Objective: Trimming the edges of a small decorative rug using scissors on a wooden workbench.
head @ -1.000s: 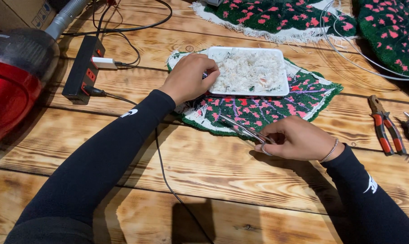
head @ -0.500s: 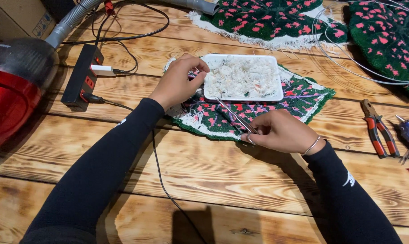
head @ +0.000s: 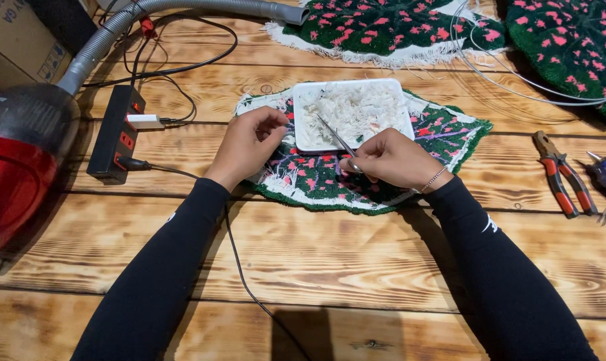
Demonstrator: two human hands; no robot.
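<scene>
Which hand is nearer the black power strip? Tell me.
Left. The left hand rests on the mat's edge just right of the power strip; the right hand, holding tweezers, is farther right.

I see a small leaf-shaped tufted rug lying flat on the wooden boards at the centre of the frame, a little above the middle. Its face is dark green with pink blotches and pale veins, and its rim is green with whitish fringe showing along the left edge. A white rectangular tray sits on its upper half, filled with pale thread trimmings. A pair of thin metal tweezers slants from the centre of the frame up and left, its tips over the tray's lower part, above the trimmings.
</scene>
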